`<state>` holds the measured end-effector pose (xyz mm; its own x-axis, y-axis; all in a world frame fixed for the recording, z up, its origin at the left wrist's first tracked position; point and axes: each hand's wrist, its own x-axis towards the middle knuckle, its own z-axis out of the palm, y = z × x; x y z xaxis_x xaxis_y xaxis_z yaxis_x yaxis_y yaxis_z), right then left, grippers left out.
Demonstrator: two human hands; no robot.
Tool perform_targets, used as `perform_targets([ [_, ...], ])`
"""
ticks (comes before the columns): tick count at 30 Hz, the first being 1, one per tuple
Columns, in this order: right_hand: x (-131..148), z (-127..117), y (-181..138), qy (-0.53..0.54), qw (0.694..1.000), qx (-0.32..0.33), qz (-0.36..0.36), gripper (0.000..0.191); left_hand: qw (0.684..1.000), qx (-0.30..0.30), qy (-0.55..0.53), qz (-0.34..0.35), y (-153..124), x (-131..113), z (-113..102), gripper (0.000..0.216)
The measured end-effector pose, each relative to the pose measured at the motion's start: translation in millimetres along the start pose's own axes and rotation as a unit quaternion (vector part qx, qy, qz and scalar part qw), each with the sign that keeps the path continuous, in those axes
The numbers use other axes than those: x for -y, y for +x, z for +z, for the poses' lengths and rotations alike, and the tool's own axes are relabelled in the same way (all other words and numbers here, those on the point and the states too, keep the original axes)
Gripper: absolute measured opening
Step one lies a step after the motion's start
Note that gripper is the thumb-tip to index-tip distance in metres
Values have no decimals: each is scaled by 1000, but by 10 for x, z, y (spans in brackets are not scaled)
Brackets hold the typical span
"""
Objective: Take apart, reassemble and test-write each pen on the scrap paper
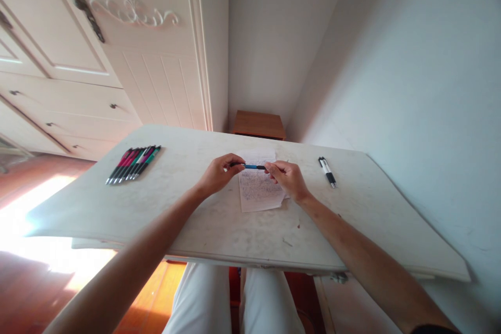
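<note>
Head view: both hands are holding one blue pen [254, 167] level above a scribbled sheet of paper [259, 190] on the tabletop [219, 229]. The left hand [217, 173] is pinching its dark end, the right hand [287, 177] the other, perhaps twisting. Spare pens [133, 164] are lying grouped far left; two pens [327, 171] lie right.

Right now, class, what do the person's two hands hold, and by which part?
A slim blue pen, held level above scribbled paper: left hand pinches one end, right hand the other.
</note>
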<state>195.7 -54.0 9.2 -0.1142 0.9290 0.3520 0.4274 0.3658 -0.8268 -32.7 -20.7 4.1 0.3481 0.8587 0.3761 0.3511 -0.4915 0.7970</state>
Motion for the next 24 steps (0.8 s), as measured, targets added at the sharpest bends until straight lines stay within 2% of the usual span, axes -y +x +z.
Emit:
perform_targets([
  [2, 0, -6, 1, -1, 1000, -1, 0, 47, 999, -23, -13, 19, -3, -10, 0, 29],
  [6, 20, -14, 5, 0, 1000, -4, 2, 47, 998, -52, -20, 27, -16, -17, 10, 50],
  [9, 33, -13, 6, -1, 1000, -3, -2, 47, 999, -46, -10, -13, -9, -11, 11, 41],
  [11, 35, -12, 6, -5, 1000, -2, -7, 46, 999, -24, 6, -30, 1, -9, 3, 45],
  [13, 34, -13, 5, -8, 1000, -1, -9, 45, 1000, -13, 7, -27, 9, -12, -8, 41],
  [18, 36, -23, 3, -9, 1000, -2, -8, 46, 999, -45, -24, 18, 6, -29, -22, 23],
  [21, 47, -29, 0, -12, 1000, -3, -10, 47, 997, -63, -36, 35, -3, -25, -13, 33],
  [24, 56, -30, -2, -13, 1000, -4, -13, 47, 997, -63, -54, -1, -5, -5, 1, 45],
])
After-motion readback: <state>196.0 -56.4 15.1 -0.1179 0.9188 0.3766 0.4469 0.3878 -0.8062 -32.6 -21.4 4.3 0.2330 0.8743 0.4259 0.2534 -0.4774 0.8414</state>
